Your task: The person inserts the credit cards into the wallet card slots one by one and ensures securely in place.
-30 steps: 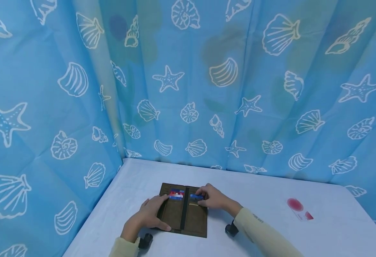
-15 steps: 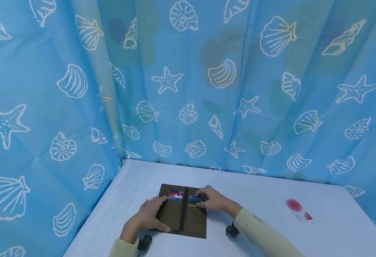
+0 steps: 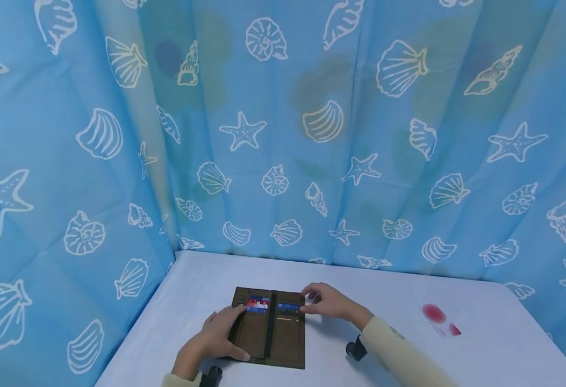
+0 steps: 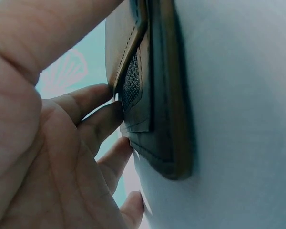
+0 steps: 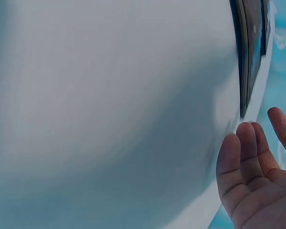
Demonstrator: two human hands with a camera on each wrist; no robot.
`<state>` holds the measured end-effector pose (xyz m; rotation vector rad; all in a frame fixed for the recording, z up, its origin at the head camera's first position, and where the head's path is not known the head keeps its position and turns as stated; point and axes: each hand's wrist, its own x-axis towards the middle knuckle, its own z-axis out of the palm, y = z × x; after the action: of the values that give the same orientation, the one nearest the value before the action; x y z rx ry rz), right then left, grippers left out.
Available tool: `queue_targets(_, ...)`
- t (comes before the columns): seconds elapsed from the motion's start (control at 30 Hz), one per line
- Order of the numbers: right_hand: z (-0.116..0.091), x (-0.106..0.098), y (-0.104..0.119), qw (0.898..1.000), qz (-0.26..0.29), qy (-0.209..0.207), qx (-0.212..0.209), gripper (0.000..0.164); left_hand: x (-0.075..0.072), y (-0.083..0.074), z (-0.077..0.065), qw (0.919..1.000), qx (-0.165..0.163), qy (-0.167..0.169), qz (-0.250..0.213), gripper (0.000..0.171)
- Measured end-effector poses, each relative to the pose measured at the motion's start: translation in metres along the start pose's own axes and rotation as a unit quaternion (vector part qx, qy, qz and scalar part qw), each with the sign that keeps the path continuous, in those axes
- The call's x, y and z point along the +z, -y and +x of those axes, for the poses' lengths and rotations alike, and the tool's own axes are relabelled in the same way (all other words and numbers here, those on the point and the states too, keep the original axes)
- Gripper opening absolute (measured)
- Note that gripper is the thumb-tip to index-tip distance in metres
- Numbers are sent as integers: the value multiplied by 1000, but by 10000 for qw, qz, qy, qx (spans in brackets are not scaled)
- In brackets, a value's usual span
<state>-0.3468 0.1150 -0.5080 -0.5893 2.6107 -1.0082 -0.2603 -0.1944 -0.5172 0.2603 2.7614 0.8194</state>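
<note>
An open brown long wallet (image 3: 289, 346) lies on the white table. A red and blue card (image 3: 257, 304) sticks up from its left-hand pocket, and a blue card (image 3: 288, 308) sits in the right-hand one. My left hand (image 3: 215, 336) holds the wallet's left side, thumb at the lower edge and fingers at the left edge; the left wrist view shows the fingertips (image 4: 115, 114) against the leather. At the upper right corner of the wallet is my right hand (image 3: 331, 302). In the right wrist view its loosely bent fingers (image 5: 229, 157) hold nothing and stand just off the wallet's edge.
A clear card with red-pink patches (image 3: 435, 314) lies on the table (image 3: 384, 293) to the right. Black wrist cameras (image 3: 357, 349) sit under both sleeves. A blue curtain (image 3: 273, 134) printed with seashells and starfish hangs behind and to the left.
My right hand has drawn back rightward from the blue card to the wallet's edge. The blue card shows more fully now. My left hand stays on the wallet; the head view has shifted slightly.
</note>
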Motion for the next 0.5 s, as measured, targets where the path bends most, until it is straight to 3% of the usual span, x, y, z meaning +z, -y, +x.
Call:
queue_targets(0.23,-14,-26,-19,9982,181,-394,412,49,-1,-1,0,10000,17,16,50,107)
queue_targets(0.5,-32,-47,-42,9958,158,-562,703,54,-1,-1,-1,10000,-54,64,37,108)
